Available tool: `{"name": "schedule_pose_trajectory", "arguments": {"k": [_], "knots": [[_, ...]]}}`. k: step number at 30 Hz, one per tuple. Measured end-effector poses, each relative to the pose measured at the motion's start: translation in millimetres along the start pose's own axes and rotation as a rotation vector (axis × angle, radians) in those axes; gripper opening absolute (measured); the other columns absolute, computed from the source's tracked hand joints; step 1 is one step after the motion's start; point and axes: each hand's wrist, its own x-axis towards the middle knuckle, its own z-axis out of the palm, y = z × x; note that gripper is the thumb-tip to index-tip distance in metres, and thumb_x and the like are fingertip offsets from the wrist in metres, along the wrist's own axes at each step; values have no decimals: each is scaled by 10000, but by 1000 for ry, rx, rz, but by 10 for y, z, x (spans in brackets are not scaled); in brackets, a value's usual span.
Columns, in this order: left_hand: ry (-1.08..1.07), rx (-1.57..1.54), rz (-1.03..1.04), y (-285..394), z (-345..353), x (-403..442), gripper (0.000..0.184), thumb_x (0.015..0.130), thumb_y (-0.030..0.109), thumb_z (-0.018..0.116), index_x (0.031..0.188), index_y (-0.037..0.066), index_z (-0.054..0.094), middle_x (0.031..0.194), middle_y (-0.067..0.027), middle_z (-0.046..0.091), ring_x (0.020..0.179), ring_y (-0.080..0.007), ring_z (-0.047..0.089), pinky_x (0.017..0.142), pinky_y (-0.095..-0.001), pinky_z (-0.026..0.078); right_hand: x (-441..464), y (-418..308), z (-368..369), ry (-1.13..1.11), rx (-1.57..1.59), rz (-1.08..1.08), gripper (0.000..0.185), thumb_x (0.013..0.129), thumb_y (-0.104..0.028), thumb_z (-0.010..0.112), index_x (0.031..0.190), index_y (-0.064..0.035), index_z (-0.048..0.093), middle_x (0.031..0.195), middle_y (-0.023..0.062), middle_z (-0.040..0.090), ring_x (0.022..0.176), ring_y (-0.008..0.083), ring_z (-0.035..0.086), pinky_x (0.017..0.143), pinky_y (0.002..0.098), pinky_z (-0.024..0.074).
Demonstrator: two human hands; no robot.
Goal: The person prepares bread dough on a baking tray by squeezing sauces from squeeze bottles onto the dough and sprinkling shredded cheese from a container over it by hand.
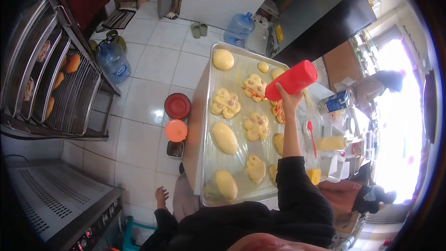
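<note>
My right hand [290, 98] is wrapped round a red squeeze bottle [297, 78], tipped with its lower end over the tray. Below it, a flower-shaped dough piece [255, 87] carries red sauce lines, and another sauced piece [278, 110] is partly hidden by my hand. A large metal tray [207, 167] holds these pieces. Nearby on it lie plain flower-shaped dough [226, 104], another with sausage-like slices [257, 127], and smooth oval dough [225, 138]. Away from the tray, my left hand [161, 196] hangs at my side with its fingers apart, holding nothing.
To the left stand a rack of trays with baked bread [72, 63] and an oven [69, 200]. Water jugs [113, 62] and stacked bowls [177, 106] sit on the floor. Right of the tray are a carton [335, 102] and a red spoon [311, 135]. Other people [341, 195] are at the right.
</note>
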Motion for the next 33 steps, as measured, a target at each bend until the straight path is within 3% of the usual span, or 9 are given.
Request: {"name": "schedule_pose_trajectory", "arguments": {"k": [6, 15, 21, 27, 33], "knots": [[0, 53, -145, -77, -15, -68, 326, 838, 153, 427, 1159, 109, 464, 958, -98, 554, 805, -266, 580, 677, -404, 488, 135, 5, 321, -30, 39, -60, 469, 590, -164, 819, 953, 11, 580, 896, 89, 643, 808, 163, 613, 741, 298, 498], [36, -6, -18, 171, 32, 56, 349, 802, 126, 443, 1150, 113, 475, 952, -95, 558, 791, -253, 578, 644, -391, 485, 109, -67, -93, -4, -10, -22, 410, 622, -83, 791, 962, 26, 588, 884, 86, 645, 790, 153, 620, 730, 289, 511], [33, 42, -118, 130, 105, 42, 348, 801, 131, 445, 1147, 120, 478, 952, -91, 559, 793, -253, 579, 643, -394, 485, 288, -67, 427, -36, 2, -94, 419, 610, -145, 804, 939, 20, 605, 867, 82, 650, 774, 156, 618, 718, 295, 493], [7, 1, -62, 199, 140, 57, 340, 807, 108, 407, 1139, 100, 481, 914, -101, 559, 745, -242, 582, 629, -388, 476, 229, -26, -48, 6, -53, -56, 381, 627, -95, 791, 937, 27, 605, 872, 82, 653, 770, 147, 622, 714, 286, 504], [-5, 22, -77, 147, 104, 152, 337, 806, 152, 454, 1141, 133, 478, 956, -84, 556, 787, -249, 580, 650, -386, 485, 371, -21, 166, -42, 14, -101, 390, 619, -135, 793, 934, 9, 614, 861, 82, 655, 764, 163, 630, 718, 297, 503]]}}
